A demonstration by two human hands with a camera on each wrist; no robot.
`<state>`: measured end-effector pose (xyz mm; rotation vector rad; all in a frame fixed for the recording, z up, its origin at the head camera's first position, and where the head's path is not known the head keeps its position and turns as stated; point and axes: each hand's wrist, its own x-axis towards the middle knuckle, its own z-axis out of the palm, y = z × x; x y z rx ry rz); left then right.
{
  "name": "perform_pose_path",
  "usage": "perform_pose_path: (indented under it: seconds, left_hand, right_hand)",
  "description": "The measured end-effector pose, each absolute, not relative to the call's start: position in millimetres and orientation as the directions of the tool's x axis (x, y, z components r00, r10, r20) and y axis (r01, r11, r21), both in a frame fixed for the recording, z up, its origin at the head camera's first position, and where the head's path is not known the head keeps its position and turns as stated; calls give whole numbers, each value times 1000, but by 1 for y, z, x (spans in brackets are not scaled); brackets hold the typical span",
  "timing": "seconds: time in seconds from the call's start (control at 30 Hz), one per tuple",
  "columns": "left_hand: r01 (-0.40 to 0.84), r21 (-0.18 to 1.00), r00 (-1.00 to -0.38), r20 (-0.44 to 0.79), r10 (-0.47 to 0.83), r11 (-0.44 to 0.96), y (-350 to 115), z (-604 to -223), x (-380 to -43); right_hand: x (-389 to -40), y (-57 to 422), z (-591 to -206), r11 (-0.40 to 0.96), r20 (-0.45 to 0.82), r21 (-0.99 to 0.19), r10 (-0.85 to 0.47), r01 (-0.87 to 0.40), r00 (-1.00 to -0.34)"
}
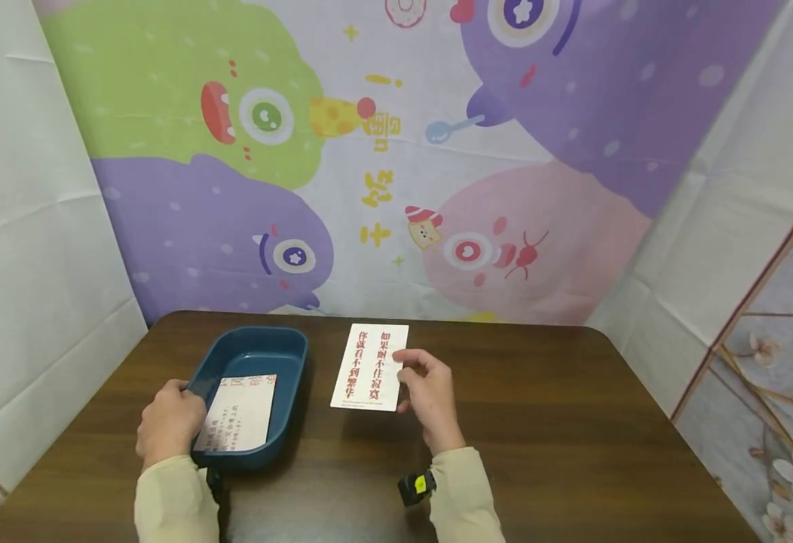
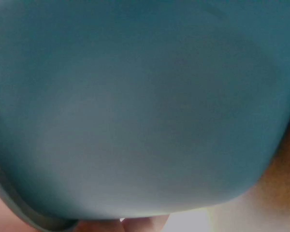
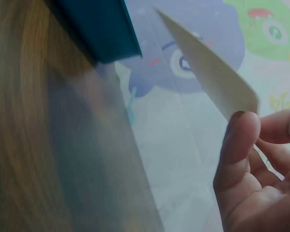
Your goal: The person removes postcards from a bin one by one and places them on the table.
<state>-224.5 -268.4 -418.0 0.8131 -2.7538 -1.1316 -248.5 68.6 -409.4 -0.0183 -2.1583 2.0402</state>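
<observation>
A white card [image 1: 368, 367] with two columns of red characters is held up over the table by my right hand [image 1: 432, 392]. In the right wrist view the thumb [image 3: 239, 137] and a finger pinch one end of the card [image 3: 212, 72], whose plain side shows there. My left hand [image 1: 171, 422] grips the left side of a dark blue rectangular tray [image 1: 286, 400]. The tray's wall [image 2: 145, 121] fills most of the left wrist view, with parts of fingers at the bottom edge. Inside the tray lies another printed card [image 1: 240, 415], sloping against its near left side.
The brown wooden table [image 1: 552, 422] extends to the right of both hands. Behind it hangs a cloth [image 1: 369, 286] with cartoon monsters. White fabric [image 1: 37, 226] covers the left side, and a panel with flowers [image 1: 776, 377] stands at the right.
</observation>
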Motion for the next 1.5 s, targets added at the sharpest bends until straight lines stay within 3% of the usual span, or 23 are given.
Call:
perform_pose_path:
  seconds: [0.57,1.07,1.5]
  left_hand:
    - [-495,643,-840,-180,-513,585,-269,-419,-226]
    - [-501,637,-837,-185,-514,586,-268,-419,-227]
    - [-493,638,-840,-174,-513,591,-267,-420,-225]
  right_hand:
    - [-253,55,-436,146,58,-987,-30,-62,-998]
    - [-251,48,-440,299,-82,-953,-96,50,-992]
    - [-247,42,-442,316,-116,-948,-242,35,-963]
